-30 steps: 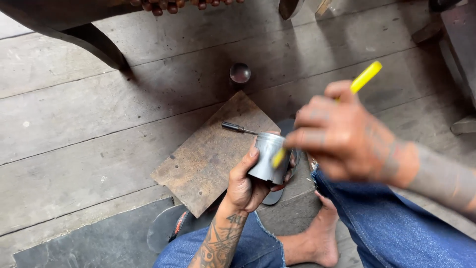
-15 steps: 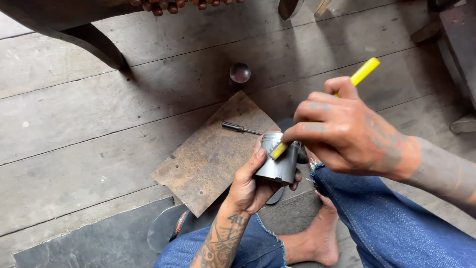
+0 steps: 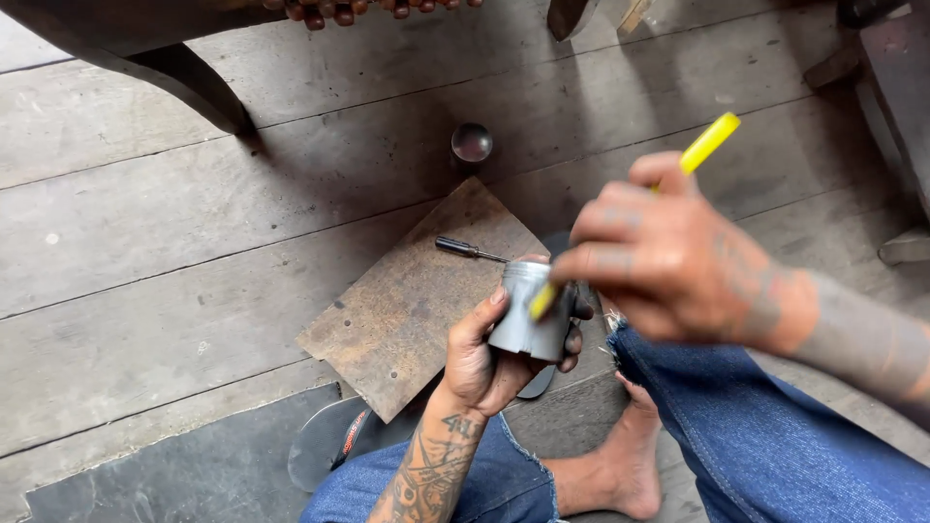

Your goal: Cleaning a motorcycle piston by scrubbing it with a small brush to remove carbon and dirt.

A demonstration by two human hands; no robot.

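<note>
My left hand (image 3: 489, 353) grips a short grey metal cylinder (image 3: 528, 315), held upright above my knee. My right hand (image 3: 668, 252) holds a yellow pen-like tool (image 3: 712, 140) at a slant, its lower tip touching the cylinder's upper rim. Both forearms are tattooed. Under the hands lies a square brown board (image 3: 412, 300) on the wooden floor, with a thin dark-handled tool (image 3: 465, 249) resting on its far edge.
A small round metal cup (image 3: 472, 142) sits on the planks beyond the board. A dark curved furniture leg (image 3: 184, 82) stands at upper left. A black sandal (image 3: 329, 446) lies by my left knee, and my bare foot (image 3: 620, 475) rests on the floor.
My right hand has shifted slightly right and up with the yellow tool, and the cylinder has moved a little to the right in my left hand.
</note>
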